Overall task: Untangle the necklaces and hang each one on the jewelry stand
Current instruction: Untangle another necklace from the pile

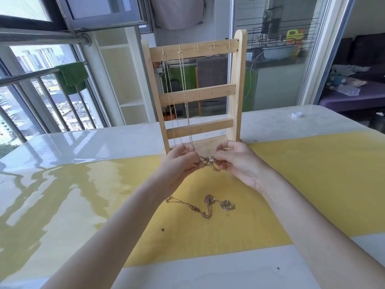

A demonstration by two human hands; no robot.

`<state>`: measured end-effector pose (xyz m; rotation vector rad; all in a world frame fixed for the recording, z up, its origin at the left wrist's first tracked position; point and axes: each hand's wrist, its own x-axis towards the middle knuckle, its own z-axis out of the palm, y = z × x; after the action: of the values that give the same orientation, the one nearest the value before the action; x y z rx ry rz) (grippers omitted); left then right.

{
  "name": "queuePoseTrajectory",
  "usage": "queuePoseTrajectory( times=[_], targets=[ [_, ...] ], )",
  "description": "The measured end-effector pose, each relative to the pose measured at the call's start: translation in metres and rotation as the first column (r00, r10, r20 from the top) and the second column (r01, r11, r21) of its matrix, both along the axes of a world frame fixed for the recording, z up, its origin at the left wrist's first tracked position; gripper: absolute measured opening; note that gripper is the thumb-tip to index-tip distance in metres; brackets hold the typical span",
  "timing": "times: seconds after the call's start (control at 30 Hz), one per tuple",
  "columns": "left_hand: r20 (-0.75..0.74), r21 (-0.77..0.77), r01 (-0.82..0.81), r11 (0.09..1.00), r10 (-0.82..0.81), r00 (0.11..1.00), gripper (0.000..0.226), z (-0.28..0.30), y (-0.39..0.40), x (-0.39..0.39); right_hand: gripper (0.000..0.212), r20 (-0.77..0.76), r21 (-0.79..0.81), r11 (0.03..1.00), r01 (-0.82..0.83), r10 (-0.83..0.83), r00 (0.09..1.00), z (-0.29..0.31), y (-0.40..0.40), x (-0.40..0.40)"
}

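A wooden jewelry stand (236,84) with three crossbars and small hooks stands on the table ahead of me. Two thin chains hang from its top bar, one necklace (167,80) on the leftmost hook and another necklace (183,84) on the hook beside it. My left hand (180,161) and my right hand (237,161) are raised in front of the stand's base, both pinching a small tangled knot of chain (209,161) between their fingertips. A further tangle of necklaces (205,205) lies on the yellow mat below my hands.
The yellow mat (312,184) covers the middle of a glossy white table (83,140). A small white cap (296,114) sits at the far right of the table. A window with a railing is to the left, and a glass door stands behind the stand.
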<state>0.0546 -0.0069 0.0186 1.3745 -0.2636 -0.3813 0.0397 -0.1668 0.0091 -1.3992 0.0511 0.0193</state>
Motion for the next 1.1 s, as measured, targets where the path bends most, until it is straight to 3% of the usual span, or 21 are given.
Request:
queuePoseTrajectory(
  times=[0.1, 0.2, 0.27, 0.37, 0.47, 0.57, 0.7, 0.93, 1.1],
  targets=[
    [0.279, 0.323, -0.174, 0.93, 0.082, 0.957, 0.019, -0.003, -0.008, 0.0, 0.024, 0.009, 0.03, 0.998, -0.054, 0.054, 0.999, 0.001, 0.003, -0.001],
    [0.447, 0.412, -0.286, 0.865, 0.082, 0.891, 0.018, 0.0, -0.012, 0.001, 0.023, -0.03, 0.13, 0.984, -0.121, 0.126, 0.992, -0.001, 0.004, -0.001],
    [0.418, 0.38, -0.244, 0.892, 0.07, 0.906, 0.014, 0.003, -0.01, 0.001, 0.021, -0.079, 0.216, 0.963, -0.163, 0.184, 0.98, -0.001, 0.002, -0.002],
    [0.266, 0.209, -0.171, 0.963, 0.112, 0.957, 0.008, 0.009, -0.003, 0.001, 0.013, -0.074, 0.322, 0.911, -0.257, 0.295, 0.953, 0.0, -0.003, -0.002],
    [0.121, 0.046, -0.175, 0.984, 0.168, 0.978, 0.013, 0.014, 0.002, 0.003, 0.003, -0.024, 0.232, 0.919, -0.319, 0.333, 0.943, 0.001, -0.004, -0.002],
    [0.052, -0.036, -0.193, 0.981, 0.195, 0.979, 0.017, 0.02, 0.004, 0.006, 0.006, -0.086, 0.072, 0.966, -0.247, 0.253, 0.964, -0.005, -0.002, -0.001],
    [0.091, -0.052, -0.16, 0.986, 0.164, 0.982, 0.017, 0.022, 0.003, 0.003, 0.014, -0.167, -0.169, 0.968, -0.183, 0.155, 0.974, -0.013, -0.003, 0.0],
    [0.132, -0.139, -0.124, 0.983, 0.143, 0.981, 0.028, 0.035, 0.0, 0.003, 0.018, -0.176, -0.122, 0.99, -0.07, 0.048, 0.983, -0.016, -0.006, 0.0],
    [0.253, -0.086, -0.123, 0.989, 0.141, 0.957, 0.032, 0.042, 0.0, 0.002, 0.015, -0.146, -0.226, 0.973, -0.04, 0.007, 0.989, -0.016, -0.005, 0.0]
  ],
)
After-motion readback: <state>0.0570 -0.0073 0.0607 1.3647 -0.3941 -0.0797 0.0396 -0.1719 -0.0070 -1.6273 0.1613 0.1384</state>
